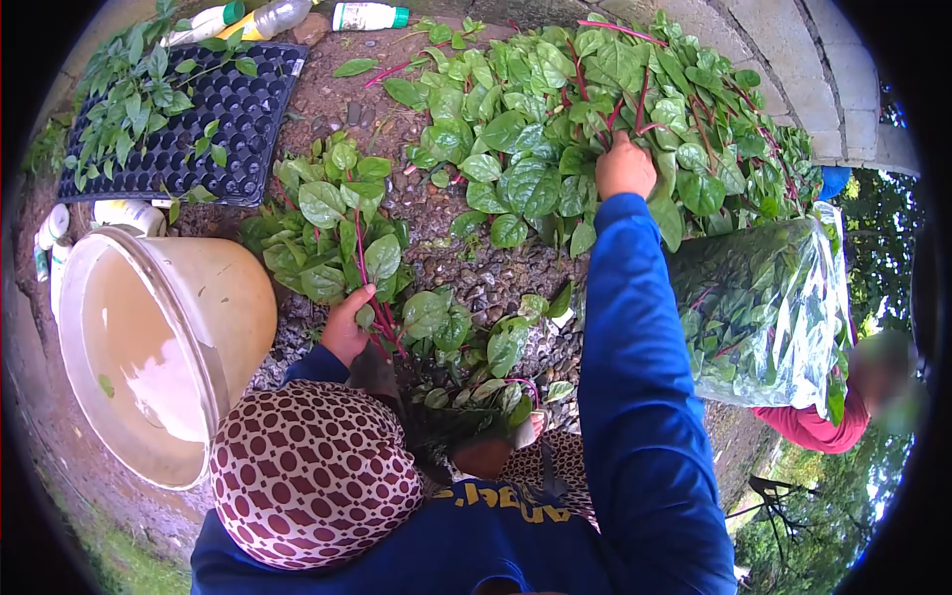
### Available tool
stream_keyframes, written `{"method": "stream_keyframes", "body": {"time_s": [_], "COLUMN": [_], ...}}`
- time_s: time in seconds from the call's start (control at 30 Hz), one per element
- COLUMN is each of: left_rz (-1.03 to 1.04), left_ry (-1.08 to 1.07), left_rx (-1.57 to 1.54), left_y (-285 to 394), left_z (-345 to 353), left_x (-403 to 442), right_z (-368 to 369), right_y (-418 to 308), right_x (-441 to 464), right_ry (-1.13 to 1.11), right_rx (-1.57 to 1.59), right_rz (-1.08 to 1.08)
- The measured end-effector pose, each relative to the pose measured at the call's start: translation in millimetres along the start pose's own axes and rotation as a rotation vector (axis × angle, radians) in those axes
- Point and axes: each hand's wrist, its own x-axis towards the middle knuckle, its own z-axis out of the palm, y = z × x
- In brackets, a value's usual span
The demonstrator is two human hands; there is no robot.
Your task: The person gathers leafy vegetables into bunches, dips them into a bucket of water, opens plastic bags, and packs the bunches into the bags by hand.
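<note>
My left hand [347, 329] is closed around the red stems of a small bunch of Malabar spinach [362, 233], whose broad green leaves fan out above it. At the far end of my outstretched right arm, my right hand [625, 169] is closed on red stems in a large heap of Malabar spinach [531, 183]. Leaves hide part of its fingertips. More loose leafy stems [451, 327] lie on the gravel between my hands and down by my feet.
At left stands a tilted-looking white bucket [248, 297] of cloudy water. Beyond it are a black seedling tray [233, 109] and bottles [369, 17]. On the right is a clear plastic bag [764, 307] full of greens, near a person in a red sleeve [818, 426]. Patterned cloth [312, 476] covers my knee.
</note>
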Motion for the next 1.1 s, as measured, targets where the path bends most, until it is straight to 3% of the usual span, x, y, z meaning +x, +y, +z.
{"method": "stream_keyframes", "body": {"time_s": [0.2, 0.4, 0.53, 0.67, 0.73, 0.8, 0.9, 1.0, 1.1], "left_rz": [0.046, 0.172, 0.200, 0.158, 0.191, 0.212, 0.205, 0.174, 0.165], "left_ry": [0.000, 0.082, 0.075, 0.156, 0.161, 0.153, 0.166, 0.191, 0.197], "left_rx": [0.005, 0.047, -0.017, 0.024, 0.052, 0.071, 0.083, 0.084, 0.088], "left_y": [-9, -17, -12, -9, -8, -7, -6, -6, -4], "left_z": [-9, -14, -4, -1, 3, 5, 7, 4, 7], "left_x": [8, 16, 16, 19, 19, 19, 18, 19, 15], "right_z": [-20, 18, 17, -27, -10, -4, 43, 63, 66], "right_y": [-54, -135, -151, -111, -80, -57, -39, -49, -70], "right_x": [-114, -190, -203, -180, -156, -134, -130, -161, -176], "right_ry": [0.137, -0.205, -0.682, -0.576, -0.335, -0.422, -0.677, -0.293, -0.377], "right_rx": [0.376, 0.836, 0.800, 0.791, 0.919, 0.663, 0.184, 0.291, 0.448], "right_rz": [-0.259, -0.322, -0.464, -0.557, -0.419, -0.186, -0.172, -0.149, -0.024]}}
